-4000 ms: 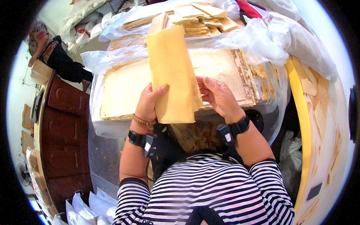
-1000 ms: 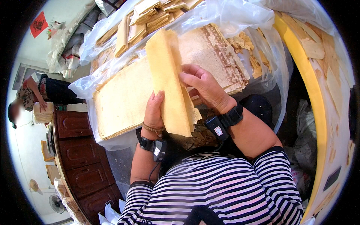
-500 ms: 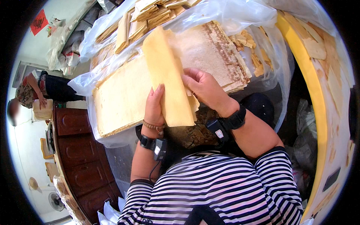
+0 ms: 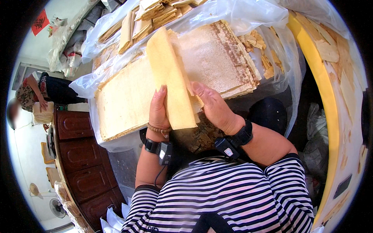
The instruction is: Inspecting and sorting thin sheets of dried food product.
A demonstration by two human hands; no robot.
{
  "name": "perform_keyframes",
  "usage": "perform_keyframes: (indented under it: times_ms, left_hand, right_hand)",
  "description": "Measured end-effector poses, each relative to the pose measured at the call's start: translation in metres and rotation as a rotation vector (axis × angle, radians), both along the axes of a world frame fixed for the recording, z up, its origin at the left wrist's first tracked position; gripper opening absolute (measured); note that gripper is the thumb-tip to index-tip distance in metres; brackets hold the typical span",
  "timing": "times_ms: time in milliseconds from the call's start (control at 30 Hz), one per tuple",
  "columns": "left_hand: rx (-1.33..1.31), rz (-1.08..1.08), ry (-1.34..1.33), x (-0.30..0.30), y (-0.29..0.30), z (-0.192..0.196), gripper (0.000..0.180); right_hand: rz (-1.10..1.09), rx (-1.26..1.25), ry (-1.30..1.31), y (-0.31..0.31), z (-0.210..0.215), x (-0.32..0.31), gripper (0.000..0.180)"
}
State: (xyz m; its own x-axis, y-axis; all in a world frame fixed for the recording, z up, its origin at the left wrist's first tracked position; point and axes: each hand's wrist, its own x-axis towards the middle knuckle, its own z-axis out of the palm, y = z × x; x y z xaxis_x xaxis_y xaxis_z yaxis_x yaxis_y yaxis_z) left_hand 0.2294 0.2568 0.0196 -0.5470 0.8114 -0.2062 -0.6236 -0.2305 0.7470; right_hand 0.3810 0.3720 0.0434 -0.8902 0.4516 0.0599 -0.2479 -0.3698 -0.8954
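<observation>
A thin, yellow, folded sheet (image 4: 169, 73), like dried bean curd skin, is held lengthwise in front of me. My left hand (image 4: 158, 106) grips its left edge, thumb on top and the other fingers hidden underneath. At the sheet's ragged right edge, my right hand (image 4: 215, 106) is closed on it with the thumb uppermost, its fingers partly hidden. Beneath lie a stack of pale cream sheets (image 4: 122, 101) on the left and a whitish stack with a brown, crumbly edge (image 4: 211, 54) on the right.
Folded yellow bundles (image 4: 155, 17) lie at the back on clear plastic (image 4: 248, 13). Broken flakes (image 4: 266, 62) sit to the right. A yellow-edged board (image 4: 324, 85) curves along the right side. Dark red cabinets (image 4: 81, 147) stand at left, where another person (image 4: 31, 91) works.
My right hand has shifted slightly down and to the right, its thumb now stretched along the sheet's edge. The sheet's lower end has swung a little left. My left hand has barely moved.
</observation>
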Motion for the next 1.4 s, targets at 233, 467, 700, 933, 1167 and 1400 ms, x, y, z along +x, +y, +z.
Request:
perform_keyframes:
  times_ms: [233,467,700,933,1167,1400]
  left_hand:
    - [0.029,0.004,-0.012,-0.001,-0.001,0.003,0.044]
    - [-0.053,0.025,0.081,-0.003,0.001,0.002,0.042]
    - [-0.038,-0.008,0.115,0.001,0.001,0.007,0.038]
    - [-0.009,-0.071,0.088,-0.004,-0.01,0.009,0.04]
    - [-0.091,-0.142,0.178,-0.007,-0.012,0.008,0.043]
    - [-0.082,-0.172,0.167,-0.006,-0.001,0.017,0.043]
  right_hand:
    - [-0.05,0.009,0.037,-0.007,-0.012,-0.013,0.042]
    - [-0.444,0.886,-0.344,-0.001,0.012,-0.001,0.044]
    - [-0.364,0.187,0.019,-0.021,-0.012,-0.014,0.048]
    - [-0.033,-0.184,-0.055,0.034,0.013,0.006,0.042]
    - [-0.081,-0.325,0.005,0.039,0.007,-0.013,0.037]
    - [-0.126,-0.318,0.012,0.043,0.017,-0.02,0.043]
